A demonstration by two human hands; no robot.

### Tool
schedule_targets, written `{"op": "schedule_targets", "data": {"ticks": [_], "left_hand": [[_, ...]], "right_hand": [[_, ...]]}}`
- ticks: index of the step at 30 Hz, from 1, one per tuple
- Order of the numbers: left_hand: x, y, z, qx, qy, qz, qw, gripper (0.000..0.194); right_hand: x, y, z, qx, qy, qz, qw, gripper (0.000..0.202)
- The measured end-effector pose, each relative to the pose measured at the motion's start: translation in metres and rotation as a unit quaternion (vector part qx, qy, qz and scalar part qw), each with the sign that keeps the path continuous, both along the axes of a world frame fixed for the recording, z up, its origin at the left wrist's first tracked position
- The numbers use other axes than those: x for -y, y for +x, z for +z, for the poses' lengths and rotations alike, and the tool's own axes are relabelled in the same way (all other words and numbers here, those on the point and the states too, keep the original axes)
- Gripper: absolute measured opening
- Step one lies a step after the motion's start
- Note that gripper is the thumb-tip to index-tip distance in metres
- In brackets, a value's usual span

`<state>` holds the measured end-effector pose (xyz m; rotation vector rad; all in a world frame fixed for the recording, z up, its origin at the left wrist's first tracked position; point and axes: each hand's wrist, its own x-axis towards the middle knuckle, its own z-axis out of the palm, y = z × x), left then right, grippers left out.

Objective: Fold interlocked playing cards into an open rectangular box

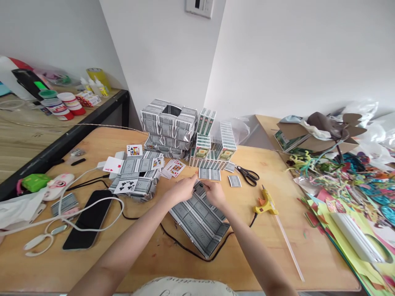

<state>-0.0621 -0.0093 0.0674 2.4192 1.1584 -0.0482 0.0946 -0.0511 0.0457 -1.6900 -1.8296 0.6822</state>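
An open box made of grey patterned playing cards (199, 220) lies tilted in front of me on the wooden table. At its far corner, my left hand (185, 188) has its fingers closed, pinching at the box edge. My right hand (215, 193) is closed too, close beside the left one, with its fingertips on the same corner. What exactly lies between the fingers is too small to tell. Just beyond both hands is a grey-backed card (209, 174). Another small stack of cards (234, 181) lies to the right of it.
Black scissors (249, 176) and a yellow glue gun (268, 202) with a long clear stick lie right. Behind stand stacked card boxes (169, 123) and card packs (227, 142). At left are a phone (88, 220), cables and loose cards (126, 186). Coloured paper (342, 234) covers the right side.
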Motion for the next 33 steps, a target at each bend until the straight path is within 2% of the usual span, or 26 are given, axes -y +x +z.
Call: {"op": "schedule_targets", "data": {"ticks": [6, 15, 18, 21, 23, 24, 25, 28, 30, 33], "left_hand": [[-0.005, -0.002, -0.012, 0.016, 0.014, -0.013, 1.0, 0.027], [-0.009, -0.004, -0.012, 0.003, 0.002, -0.012, 1.0, 0.027], [-0.004, 0.0, -0.01, -0.012, 0.012, 0.001, 1.0, 0.037], [0.01, 0.005, -0.001, 0.0, 0.096, 0.038, 0.995, 0.051], [0.024, 0.009, 0.007, 0.019, 0.185, 0.068, 0.98, 0.05], [0.032, 0.01, 0.01, 0.026, 0.204, 0.065, 0.976, 0.044], [0.039, 0.011, 0.011, 0.027, 0.197, 0.041, 0.979, 0.037], [0.055, 0.013, 0.01, -0.003, 0.094, -0.063, 0.994, 0.019], [0.059, 0.014, 0.005, -0.016, 0.048, -0.078, 0.996, 0.015], [0.06, 0.015, -0.001, -0.014, 0.021, -0.065, 0.998, 0.022]], "right_hand": [[-0.002, 0.001, -0.007, -0.015, 0.003, -0.014, 1.0, 0.03], [0.001, 0.001, -0.007, -0.018, 0.01, -0.005, 1.0, 0.03], [-0.004, 0.004, -0.009, -0.031, 0.005, -0.01, 0.999, 0.028], [-0.012, 0.009, -0.013, -0.049, -0.022, -0.005, 0.999, 0.026], [-0.018, 0.013, -0.017, -0.047, -0.039, -0.009, 0.998, 0.024], [-0.02, 0.015, -0.018, -0.043, -0.042, -0.014, 0.998, 0.024], [-0.022, 0.016, -0.019, -0.04, -0.043, -0.017, 0.998, 0.023], [-0.024, 0.02, -0.02, -0.017, -0.051, -0.008, 0.999, 0.023], [-0.023, 0.024, -0.018, 0.023, -0.064, 0.022, 0.997, 0.026], [-0.019, 0.031, -0.015, 0.066, -0.07, 0.08, 0.992, 0.028]]}}
